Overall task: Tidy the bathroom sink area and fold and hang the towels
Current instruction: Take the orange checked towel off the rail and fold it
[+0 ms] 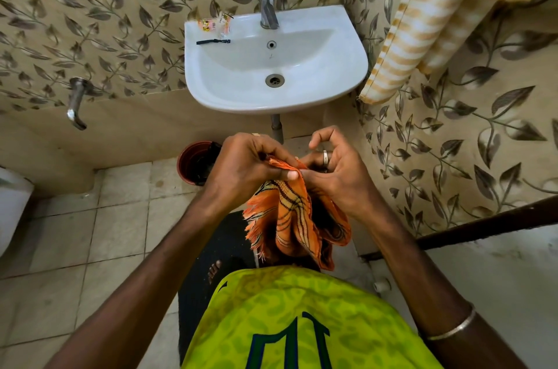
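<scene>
Thing: orange striped woven towel with frayed fringe (294, 217), hanging before the white ceramic sink (276, 97) | left hand (244, 166) pinched top edge; right hand (338, 169) pinched beside it | judged light, soft, limp; best held at corners.

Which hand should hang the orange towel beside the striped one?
Right, probably: the right hand pinches the orange towel, and the striped towel hangs on that side.

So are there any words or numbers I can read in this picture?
Orange packets on the sink: printed, but too small and blurred to read.
Green shirt: dark blue shapes, maybe big digits, cut off; cannot tell.
Nothing else carries writing.
</scene>
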`<act>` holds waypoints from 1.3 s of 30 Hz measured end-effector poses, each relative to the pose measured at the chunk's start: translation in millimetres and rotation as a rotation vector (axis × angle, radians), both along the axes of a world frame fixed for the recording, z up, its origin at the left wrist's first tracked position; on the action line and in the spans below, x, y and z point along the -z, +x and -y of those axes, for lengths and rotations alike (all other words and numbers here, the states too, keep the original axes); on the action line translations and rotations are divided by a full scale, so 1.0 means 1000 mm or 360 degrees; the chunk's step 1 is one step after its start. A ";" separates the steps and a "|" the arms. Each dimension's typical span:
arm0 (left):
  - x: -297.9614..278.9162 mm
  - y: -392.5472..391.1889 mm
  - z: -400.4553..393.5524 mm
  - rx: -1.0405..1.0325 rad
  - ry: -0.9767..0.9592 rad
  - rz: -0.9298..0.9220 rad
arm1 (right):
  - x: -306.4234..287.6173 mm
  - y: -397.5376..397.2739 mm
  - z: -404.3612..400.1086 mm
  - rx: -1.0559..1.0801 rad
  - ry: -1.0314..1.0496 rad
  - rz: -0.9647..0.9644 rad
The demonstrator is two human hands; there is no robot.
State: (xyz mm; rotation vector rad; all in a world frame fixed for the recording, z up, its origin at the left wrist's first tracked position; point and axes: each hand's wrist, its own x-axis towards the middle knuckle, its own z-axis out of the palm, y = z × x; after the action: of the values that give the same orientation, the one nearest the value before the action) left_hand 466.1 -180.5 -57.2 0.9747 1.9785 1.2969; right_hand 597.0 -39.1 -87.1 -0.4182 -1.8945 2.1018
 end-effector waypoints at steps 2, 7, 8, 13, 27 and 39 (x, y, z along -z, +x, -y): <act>0.000 0.002 -0.001 -0.0028 0.0027 0.0009 | 0.002 -0.002 -0.002 0.0007 0.0114 0.0023; -0.001 0.003 -0.002 -0.0165 -0.0076 -0.0183 | 0.011 -0.005 -0.007 0.0045 0.0466 0.0123; -0.002 0.002 -0.002 -0.0184 -0.0070 -0.0225 | 0.014 -0.005 -0.008 0.0063 0.0545 0.0160; -0.010 -0.003 0.006 -0.0338 0.0048 -0.0268 | 0.040 -0.004 -0.022 0.0103 0.0894 0.0443; -0.013 -0.034 0.032 -0.0677 0.0149 -0.0226 | 0.078 0.012 -0.067 0.0393 0.1381 0.0931; 0.010 -0.096 0.041 -0.0974 0.0176 -0.0016 | 0.031 0.025 -0.085 -0.0141 0.1356 0.1131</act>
State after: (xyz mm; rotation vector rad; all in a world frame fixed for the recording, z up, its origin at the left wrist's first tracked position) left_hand 370.6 -221.3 -67.2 0.4205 2.3299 1.7320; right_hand 622.3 46.1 -117.7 -0.9368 -2.9838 1.0214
